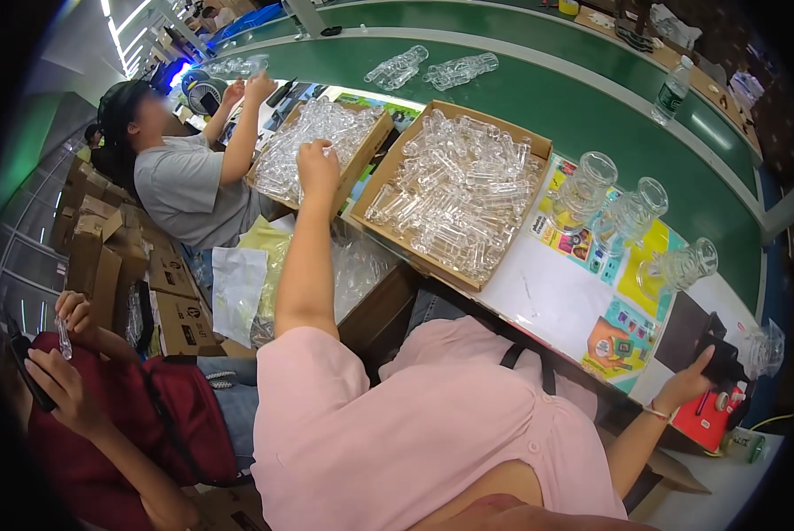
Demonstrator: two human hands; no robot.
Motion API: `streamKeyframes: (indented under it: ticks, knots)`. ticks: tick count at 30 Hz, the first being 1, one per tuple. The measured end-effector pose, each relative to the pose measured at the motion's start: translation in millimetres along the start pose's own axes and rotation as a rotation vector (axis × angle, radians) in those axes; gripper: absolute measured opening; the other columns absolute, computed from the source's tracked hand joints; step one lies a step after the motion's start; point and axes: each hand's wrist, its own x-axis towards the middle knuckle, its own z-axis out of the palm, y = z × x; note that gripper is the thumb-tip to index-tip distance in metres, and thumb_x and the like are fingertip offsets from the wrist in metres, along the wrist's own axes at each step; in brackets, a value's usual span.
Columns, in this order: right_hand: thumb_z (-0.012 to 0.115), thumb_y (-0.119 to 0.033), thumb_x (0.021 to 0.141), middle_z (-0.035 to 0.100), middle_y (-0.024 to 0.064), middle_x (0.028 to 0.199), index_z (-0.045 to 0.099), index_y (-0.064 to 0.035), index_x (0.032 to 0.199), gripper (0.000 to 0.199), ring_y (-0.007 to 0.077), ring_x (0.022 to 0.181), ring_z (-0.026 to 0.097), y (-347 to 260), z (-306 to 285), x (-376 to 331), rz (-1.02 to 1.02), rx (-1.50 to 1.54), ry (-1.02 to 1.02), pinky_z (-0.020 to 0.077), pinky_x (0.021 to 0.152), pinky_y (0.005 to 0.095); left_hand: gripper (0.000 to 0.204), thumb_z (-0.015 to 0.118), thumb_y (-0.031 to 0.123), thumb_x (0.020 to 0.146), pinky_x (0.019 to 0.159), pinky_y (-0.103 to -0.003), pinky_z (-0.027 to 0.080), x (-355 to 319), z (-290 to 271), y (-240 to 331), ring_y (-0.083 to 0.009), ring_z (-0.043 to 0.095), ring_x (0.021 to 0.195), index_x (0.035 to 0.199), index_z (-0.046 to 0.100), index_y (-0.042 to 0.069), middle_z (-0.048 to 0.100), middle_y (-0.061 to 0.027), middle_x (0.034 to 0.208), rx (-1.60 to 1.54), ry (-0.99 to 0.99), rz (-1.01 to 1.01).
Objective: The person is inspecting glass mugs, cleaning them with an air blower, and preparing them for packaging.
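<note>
My left arm reaches forward, and my left hand [318, 166] is closed in a pinch above the right side of a cardboard box [368, 157] of clear glass pieces [313, 133]. What the pinch holds, if anything, does not stand out against the glass. At the right end of the table my right hand [687, 382] is closed on a black device [722, 361]. Touching or just beyond that device is a clear glass vessel [762, 347]. A second cardboard box [538, 157], full of short clear glass tubes [467, 177], stands right of my left hand.
Three clear glass vessels [627, 217] stand on printed sheets right of the boxes. Bundled glassware [461, 71] and a water bottle [672, 90] sit on the green table [538, 84]. One co-worker in grey [189, 181] works far left; another in dark red [122, 425] holds a glass tube nearby.
</note>
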Motion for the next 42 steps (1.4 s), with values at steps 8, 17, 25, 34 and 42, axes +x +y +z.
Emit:
streamKeyframes:
  ticks: [8,17,25,34,42]
  knots:
    - [0.051,-0.016,0.089,0.058,0.0129,0.105,0.049,0.0062,0.106,0.028,0.0182,0.087,0.057,-34.6,-5.1,-34.4,0.01,0.119,-0.087,0.0476,0.073,0.0269,0.028,0.062,0.008,0.07,0.083,-0.039,0.043,42.3,54.9,-16.6,-0.0301,0.051,0.094,0.098,0.061,0.01,0.055,-0.011,0.099,0.097,-0.318,0.339]
    - [0.05,-0.013,0.089,0.056,0.0123,0.103,0.045,0.004,0.11,0.028,0.0186,0.093,0.055,-53.9,4.0,-53.2,0.07,0.137,-0.191,0.0473,0.075,0.0283,0.029,0.063,0.012,0.071,0.077,-0.041,0.045,58.4,55.0,-0.4,-0.03,0.054,0.089,0.099,0.055,0.005,0.056,-0.0122,0.094,0.234,-0.333,0.389]
    - [0.055,-0.009,0.086,0.054,0.0176,0.108,0.04,0.0103,0.114,0.037,0.0256,0.095,0.055,-33.9,4.4,-46.8,0.046,0.2,-0.334,0.0461,0.085,0.0357,0.029,0.064,0.022,0.077,0.063,-0.029,0.044,17.2,-41.2,88.2,-0.0143,0.051,0.068,0.096,0.051,0.004,0.056,-0.0075,0.076,-0.984,-0.256,-0.101]
    - [0.073,-0.031,0.07,0.049,0.0247,0.114,0.026,0.0094,0.127,0.084,0.0341,0.102,0.051,-44.7,17.7,-65.8,-0.019,-0.331,-0.477,0.0429,0.088,0.0398,0.035,0.047,0.033,0.09,0.048,-0.023,0.042,-139.4,-102.6,192.3,-0.0114,0.051,0.054,0.117,0.044,0.01,0.048,-0.003,0.073,-1.692,-1.231,-0.407]
    - [0.059,-0.012,0.081,0.039,0.0155,0.122,0.019,0.0058,0.131,0.067,0.0225,0.111,0.041,-53.3,-7.2,-87.0,0.064,-0.005,-0.532,0.0312,0.096,0.0327,0.042,0.055,0.009,0.084,0.07,-0.022,0.042,-160.8,-84.7,221.0,-0.0092,0.051,0.081,0.122,0.038,0.009,0.05,-0.0025,0.101,-1.953,-1.223,-0.774]
